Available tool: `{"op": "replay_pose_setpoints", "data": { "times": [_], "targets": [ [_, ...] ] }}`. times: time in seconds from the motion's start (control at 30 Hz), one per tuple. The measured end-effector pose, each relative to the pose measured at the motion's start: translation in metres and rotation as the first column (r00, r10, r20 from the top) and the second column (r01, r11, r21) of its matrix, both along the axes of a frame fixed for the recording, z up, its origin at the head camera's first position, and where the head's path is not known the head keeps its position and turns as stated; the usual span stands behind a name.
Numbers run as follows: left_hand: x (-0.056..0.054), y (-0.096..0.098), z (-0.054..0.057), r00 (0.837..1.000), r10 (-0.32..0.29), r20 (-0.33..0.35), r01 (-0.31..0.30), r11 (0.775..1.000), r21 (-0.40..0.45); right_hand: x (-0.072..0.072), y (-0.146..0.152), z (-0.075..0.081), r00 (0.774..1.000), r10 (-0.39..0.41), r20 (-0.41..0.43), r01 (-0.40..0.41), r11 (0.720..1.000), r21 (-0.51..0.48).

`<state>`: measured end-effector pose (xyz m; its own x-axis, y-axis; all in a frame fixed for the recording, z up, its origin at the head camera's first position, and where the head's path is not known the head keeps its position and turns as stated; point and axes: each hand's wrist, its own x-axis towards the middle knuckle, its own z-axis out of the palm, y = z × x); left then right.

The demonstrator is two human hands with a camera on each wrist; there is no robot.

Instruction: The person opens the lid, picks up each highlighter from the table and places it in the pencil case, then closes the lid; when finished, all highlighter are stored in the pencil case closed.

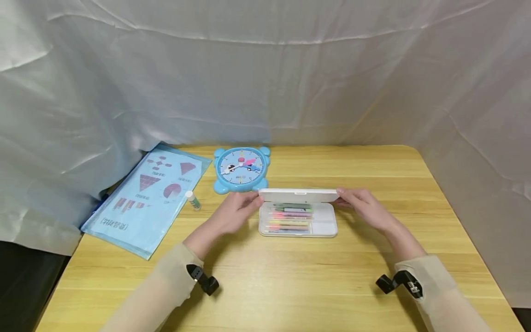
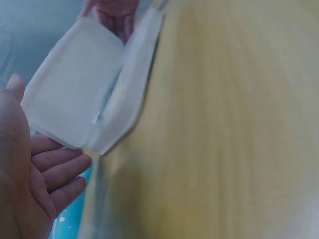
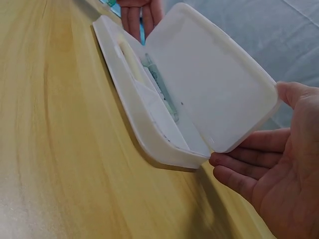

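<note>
A white pencil case (image 1: pixel 325 229) lies on the table with its lid (image 1: pixel 297 195) raised on the far side. Several pens and markers (image 1: pixel 290 216) fill its left part in rows, beside a bare white compartment at the right. My left hand (image 1: pixel 237 211) holds the lid's left end, thumb at its edge and fingers behind it. At the opposite end my right hand (image 1: pixel 365 208) grips the lid, its thumb (image 3: pixel 290 92) on the upper corner and the other fingers near the hinge side.
A blue clock-face toy (image 1: pixel 241 169) lies just behind the case on the left. Farther left are a glue stick (image 1: pixel 192 200), standing with a white cap, and a blue printed folder (image 1: pixel 145 198). Grey cloth (image 1: pixel 265 92) hangs behind the wooden table (image 1: pixel 265 286).
</note>
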<state>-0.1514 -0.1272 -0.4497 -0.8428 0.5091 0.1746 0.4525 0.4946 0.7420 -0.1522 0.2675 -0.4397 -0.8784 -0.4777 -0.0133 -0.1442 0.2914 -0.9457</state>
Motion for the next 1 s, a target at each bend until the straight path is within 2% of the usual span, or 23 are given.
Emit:
{"op": "replay_pose_setpoints", "data": {
  "times": [0.1,0.2,0.37,0.5,0.6,0.8,1.0],
  "targets": [
    [-0.005,0.002,0.004,1.000,0.027,-0.006,-0.027,0.999,-0.035,0.001,0.001,-0.002,1.000,0.012,0.015,-0.012,1.000,-0.005],
    [-0.008,0.003,0.008,0.998,0.051,0.029,-0.048,0.996,-0.078,0.001,0.001,-0.004,0.999,0.038,0.022,-0.038,0.999,-0.026],
    [-0.011,0.000,0.012,0.996,0.027,0.091,-0.020,0.997,-0.078,0.000,0.003,-0.003,0.996,0.085,0.028,-0.083,0.995,-0.053],
    [-0.012,-0.005,0.012,0.991,-0.021,0.135,0.028,0.998,-0.048,0.001,0.006,-0.001,0.998,0.069,0.005,-0.070,0.994,0.087],
    [-0.011,-0.007,0.011,0.980,-0.057,0.190,0.061,0.998,-0.016,0.003,0.007,-0.001,0.997,0.067,-0.024,-0.061,0.978,0.200],
    [-0.006,-0.009,0.004,0.960,-0.087,0.268,0.091,0.996,-0.002,0.009,0.007,-0.006,0.996,0.088,-0.022,-0.082,0.977,0.195],
    [-0.001,-0.006,0.000,0.967,-0.048,0.251,0.066,0.996,-0.064,0.016,0.005,-0.006,0.989,0.078,-0.123,-0.033,0.943,0.330]
  ]
}}
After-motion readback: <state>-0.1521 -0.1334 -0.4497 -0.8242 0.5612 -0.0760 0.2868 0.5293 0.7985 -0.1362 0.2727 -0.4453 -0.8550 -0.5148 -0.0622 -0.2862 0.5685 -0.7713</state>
